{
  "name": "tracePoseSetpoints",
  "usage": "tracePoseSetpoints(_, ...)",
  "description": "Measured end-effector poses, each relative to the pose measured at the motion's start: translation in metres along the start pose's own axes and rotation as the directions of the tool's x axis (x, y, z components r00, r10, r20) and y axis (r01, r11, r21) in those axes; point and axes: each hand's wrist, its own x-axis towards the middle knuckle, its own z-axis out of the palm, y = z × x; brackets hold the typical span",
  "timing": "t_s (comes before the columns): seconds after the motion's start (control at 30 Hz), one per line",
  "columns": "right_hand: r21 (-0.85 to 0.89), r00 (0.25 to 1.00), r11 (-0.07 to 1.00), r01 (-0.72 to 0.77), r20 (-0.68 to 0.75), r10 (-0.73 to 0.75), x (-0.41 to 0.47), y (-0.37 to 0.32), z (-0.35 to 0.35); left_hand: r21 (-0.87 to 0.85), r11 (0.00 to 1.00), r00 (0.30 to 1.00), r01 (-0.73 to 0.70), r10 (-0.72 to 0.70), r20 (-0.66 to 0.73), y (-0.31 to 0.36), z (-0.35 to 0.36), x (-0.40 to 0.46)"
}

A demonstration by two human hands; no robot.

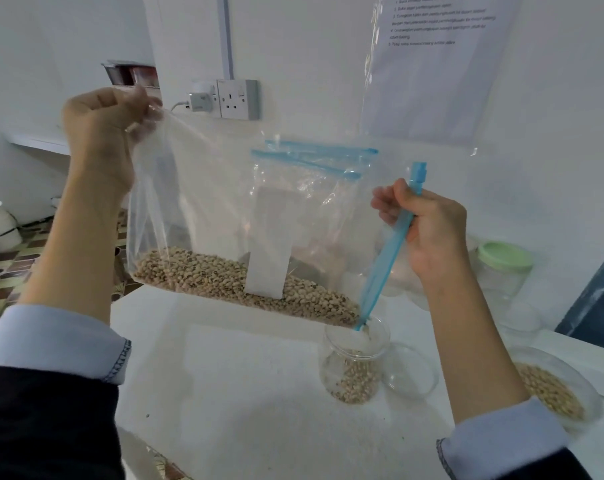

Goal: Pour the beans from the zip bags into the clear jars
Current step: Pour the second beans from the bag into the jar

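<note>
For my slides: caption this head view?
Both hands tilt a zip bag of beans into a clear jar.

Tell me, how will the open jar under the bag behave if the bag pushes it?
The open jar looks like thin clear plastic holding few beans, so it is probably light and may slide or tip. The zip bag looks floppy, so its push is likely soft.

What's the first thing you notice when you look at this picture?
A big clear zip bag fills the middle, tipped so its beans slide toward the blue zip strip. The left hand lifts one corner high while the right hand steers the zip end into an open clear jar below, already partly filled.
</note>
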Motion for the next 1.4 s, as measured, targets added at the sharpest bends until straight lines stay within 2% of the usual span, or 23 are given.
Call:
tracePoseSetpoints(0.3, -0.061, 1.000, 0.998, 0.015, 0.003, -0.015, 0.001, -0.003, 0.004, -0.017, 1.000, 0.999, -0.021, 0.021, 0.026, 0.005, 0.001, -0.001)
tracePoseSetpoints(0.77, -0.021, 1.000, 1.000, -0.012, -0.002, 0.012, 0.000, 0.002, 0.008, -0.031, 0.998, 0.998, -0.056, 0.057, 0.006, 0.010, 0.001, -0.003)
tracePoseSetpoints(1.1, -0.031, 0.999, 1.000, -0.005, -0.032, 0.004, 0.001, 0.010, 0.005, -0.083, 0.996, 1.000, -0.010, 0.011, 0.012, 0.004, -0.002, -0.002)
tracePoseSetpoints(1.4, -0.056, 1.000, 0.998, -0.015, -0.018, 0.014, 0.002, 0.009, 0.005, -0.054, 0.998, 1.000, -0.012, 0.013, 0.015, 0.005, 0.005, -0.003)
